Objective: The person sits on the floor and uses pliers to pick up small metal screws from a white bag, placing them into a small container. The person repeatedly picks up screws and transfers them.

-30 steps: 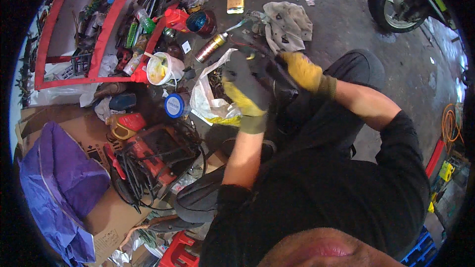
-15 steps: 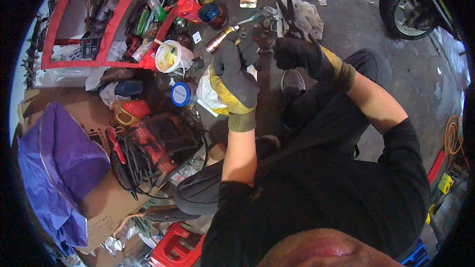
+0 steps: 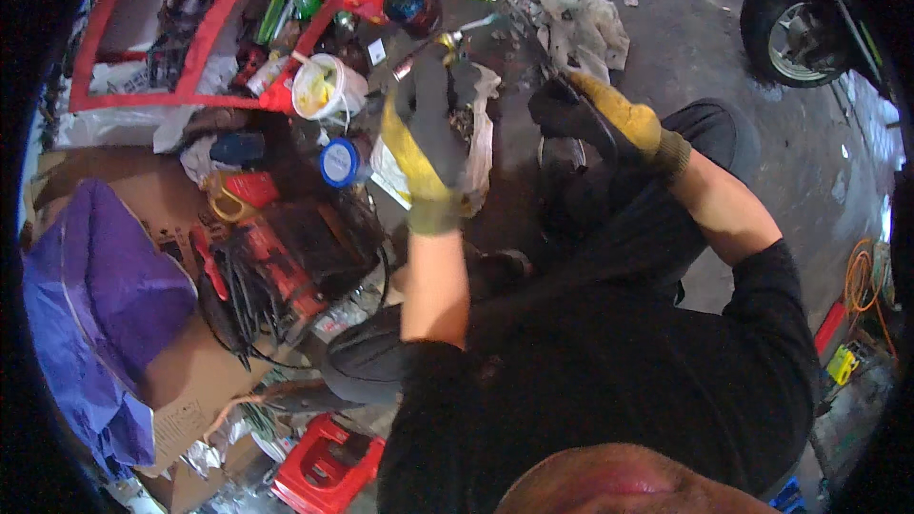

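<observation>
My left hand [image 3: 419, 128], in a dark glove with a yellow edge, is smeared by motion, so its fingers do not show clearly. Beside it lies a crumpled pale plastic bag [image 3: 484, 100] with small dark bits at its opening. Just beyond the fingertips is a shiny metal cylinder [image 3: 446, 43] with a brass-coloured end. My right hand [image 3: 595, 114], in a black and yellow glove, is closed around a pair of dark scissors [image 3: 535, 43]. Their blades point up and away, toward a dirty grey rag [image 3: 583, 30] on the floor. The grip is partly hidden by the glove.
To the left stand a white bucket [image 3: 328, 88], a blue-lidded tub [image 3: 340, 163] and a red-framed rack [image 3: 190, 86] with bottles and tools. Nearer lie a red corded machine [image 3: 276, 262] and purple cloth [image 3: 124, 295]. A wheel [image 3: 798, 33] stands at far right.
My left hand has moved left, uncovering the plastic bag. The scissors' blades, spread apart before, now look closer together and lower. The whole view has shifted slightly.
</observation>
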Available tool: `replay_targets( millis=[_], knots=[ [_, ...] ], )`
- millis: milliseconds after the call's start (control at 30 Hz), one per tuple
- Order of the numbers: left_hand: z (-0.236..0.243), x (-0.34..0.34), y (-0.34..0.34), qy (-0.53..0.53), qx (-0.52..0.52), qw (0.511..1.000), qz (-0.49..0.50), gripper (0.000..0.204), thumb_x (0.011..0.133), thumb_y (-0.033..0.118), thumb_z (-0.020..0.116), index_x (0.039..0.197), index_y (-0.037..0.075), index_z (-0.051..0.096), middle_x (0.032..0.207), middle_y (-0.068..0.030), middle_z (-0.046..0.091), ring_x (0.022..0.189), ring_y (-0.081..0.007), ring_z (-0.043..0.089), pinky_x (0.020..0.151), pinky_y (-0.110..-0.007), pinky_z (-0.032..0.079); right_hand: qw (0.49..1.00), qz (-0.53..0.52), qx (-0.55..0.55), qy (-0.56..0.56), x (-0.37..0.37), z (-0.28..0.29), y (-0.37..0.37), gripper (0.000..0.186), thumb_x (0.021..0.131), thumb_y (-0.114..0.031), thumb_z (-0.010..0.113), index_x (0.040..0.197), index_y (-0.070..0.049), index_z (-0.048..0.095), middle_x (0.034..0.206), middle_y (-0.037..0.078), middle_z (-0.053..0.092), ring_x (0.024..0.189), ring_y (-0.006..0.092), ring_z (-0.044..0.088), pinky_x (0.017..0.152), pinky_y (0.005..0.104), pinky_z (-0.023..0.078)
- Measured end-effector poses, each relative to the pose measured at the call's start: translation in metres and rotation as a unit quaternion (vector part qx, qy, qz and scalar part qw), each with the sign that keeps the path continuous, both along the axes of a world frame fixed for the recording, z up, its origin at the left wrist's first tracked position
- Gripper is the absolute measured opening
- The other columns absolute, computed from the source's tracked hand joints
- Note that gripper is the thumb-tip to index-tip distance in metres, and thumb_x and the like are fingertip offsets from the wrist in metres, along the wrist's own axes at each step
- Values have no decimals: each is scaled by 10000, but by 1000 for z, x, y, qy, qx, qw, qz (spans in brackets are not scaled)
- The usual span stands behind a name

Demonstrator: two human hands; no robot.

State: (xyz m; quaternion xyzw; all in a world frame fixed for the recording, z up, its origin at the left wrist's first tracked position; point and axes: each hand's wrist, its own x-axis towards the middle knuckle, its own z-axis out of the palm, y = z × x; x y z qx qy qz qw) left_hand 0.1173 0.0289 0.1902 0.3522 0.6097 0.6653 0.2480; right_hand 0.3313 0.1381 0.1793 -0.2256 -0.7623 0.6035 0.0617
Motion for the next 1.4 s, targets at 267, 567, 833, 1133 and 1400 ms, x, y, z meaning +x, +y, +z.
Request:
replay_targets(
  millis=[267, 567, 833, 1133, 1400],
  knots=[
    [-116, -122, -15, 239, -332, 910, -61, 394, 912, 324, 727, 1196, 52, 705, 1068, -109, 747, 983, -226, 695, 872, -335, 522, 985, -23, 154, -70, 2, 1, -4, 544, 979, -243, 581, 1454, -13, 450, 1395, 181, 575, 1277, 290, 578, 1059, 348, 455],
    [-116, -118, -55, 639, -470, 538, -284, 592, 885, 407, 661, 1420, 179, 551, 1519, -154, 461, 1435, -367, 377, 1186, -467, 275, 949, -33, 294, -106, 3, -29, -7, 579, 931, -201, 650, 1443, -11, 458, 1355, 176, 594, 1240, 315, 598, 1017, 362, 487],
    [-159, -111, -113, 692, -404, 517, -302, 531, 878, 289, 555, 1316, -7, 595, 1417, -239, 537, 1371, -400, 445, 1157, -539, 281, 928, 38, 271, -251, -5, -39, -9, 553, 938, -164, 599, 1456, -31, 456, 1383, 185, 568, 1279, 332, 561, 1067, 374, 449],
    [-161, -59, -114, 673, -364, 568, -305, 462, 927, 187, 475, 1358, 72, 595, 1203, -191, 675, 1241, -365, 555, 1124, -554, 308, 949, 91, 244, -176, -2, -45, -11, 561, 925, -107, 551, 1471, -29, 447, 1441, 192, 525, 1334, 329, 510, 1128, 370, 386],
    [-175, -37, -97, 574, -356, 634, -376, 419, 940, 202, 488, 1343, 169, 597, 1109, -159, 699, 1066, -317, 649, 998, -492, 407, 953, 91, 248, -146, 4, -87, -4, 555, 924, -104, 556, 1462, -18, 452, 1435, 199, 531, 1340, 349, 498, 1125, 389, 389]
  ],
)
